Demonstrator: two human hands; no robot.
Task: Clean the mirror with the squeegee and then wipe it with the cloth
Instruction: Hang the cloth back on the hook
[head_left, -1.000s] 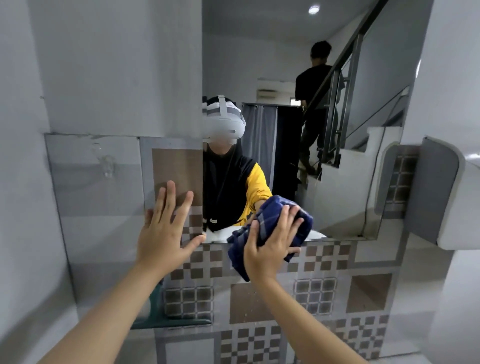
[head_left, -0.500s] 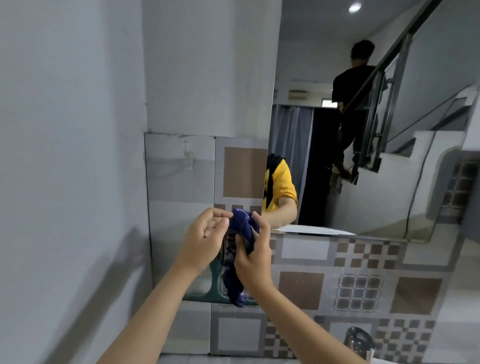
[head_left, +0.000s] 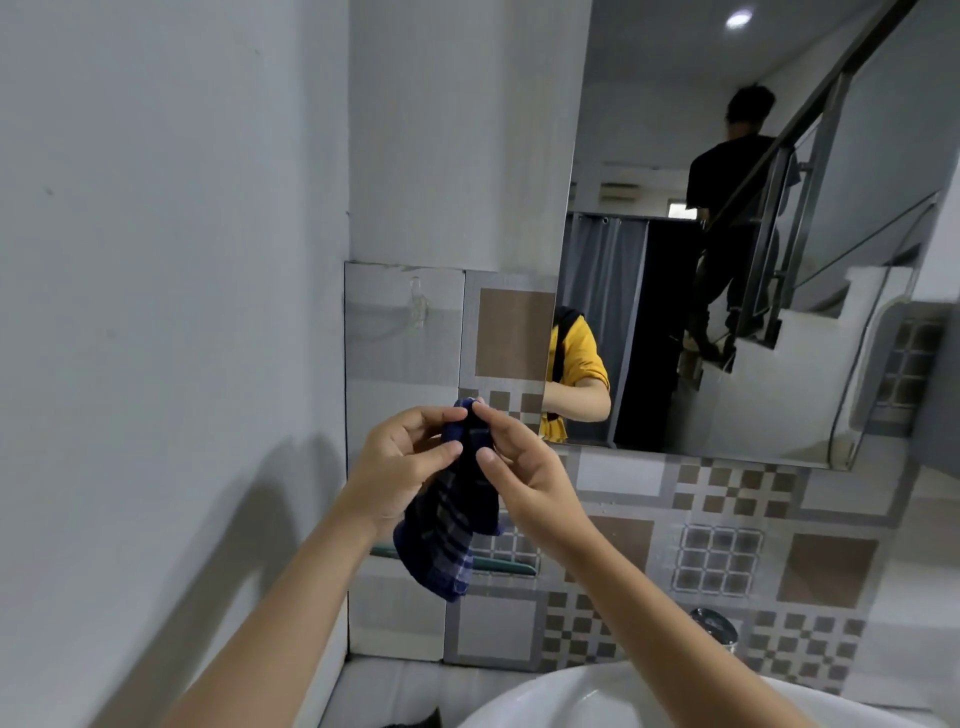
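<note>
Both hands, left hand (head_left: 395, 467) and right hand (head_left: 524, 483), are pinching the blue cloth (head_left: 449, 525), now off the mirror (head_left: 753, 260), no writing legible.

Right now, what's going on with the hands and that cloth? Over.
Left hand and right hand both pinch the blue cloth, off the mirror. Cloth hangs above the sink. Nothing in the way.

The dark blue cloth with pale checked stripes (head_left: 451, 525) hangs before grey wall tiles patterned with brown squares and checkerboards (head_left: 727, 525). The mirror (head_left: 753, 322) reflects a yellow sleeve. A white basin rim (head_left: 545, 696) sits below; the plain wall (head_left: 156, 260) is pale grey.
</note>
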